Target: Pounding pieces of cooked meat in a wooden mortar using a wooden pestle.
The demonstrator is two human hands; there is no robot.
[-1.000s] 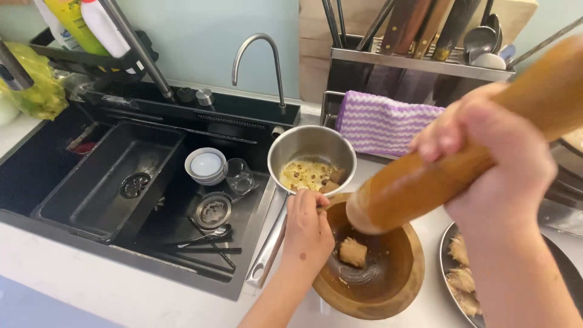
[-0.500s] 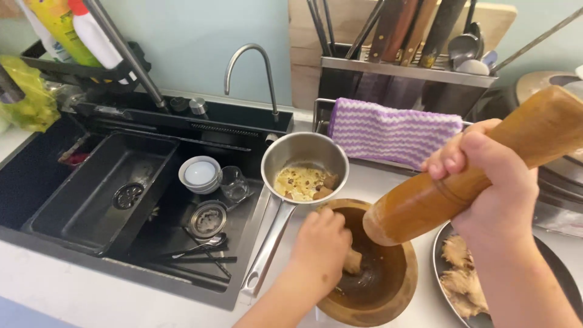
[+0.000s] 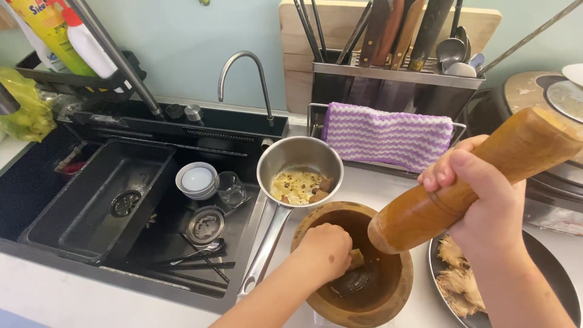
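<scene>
In the upper left corner of the frame, a yellow plastic bottle with a printed label [image 3: 45, 24] and a white squeeze bottle with a red cap [image 3: 88, 45] stand side by side in a black wire rack [image 3: 73, 82]; a yellow-green plastic bag [image 3: 24, 109] sits at the left edge just below.

At the right of the frame, the right hand [image 3: 480, 188] is wrapped tight around a large brown wooden pestle [image 3: 473, 182]. Its long axis runs on a slant, the handle end toward the upper right and the blunt rounded end toward the lower left, poised above the rim of the round brown wooden mortar [image 3: 388, 304] at bottom centre.

The left hand [image 3: 325, 252] is inside the mortar, fingers curled onto a small tan chunk of food [image 3: 356, 259].

A steel saucepan with scraps [image 3: 299, 176] sits just beyond the mortar, its handle pointing to the lower left.
</scene>
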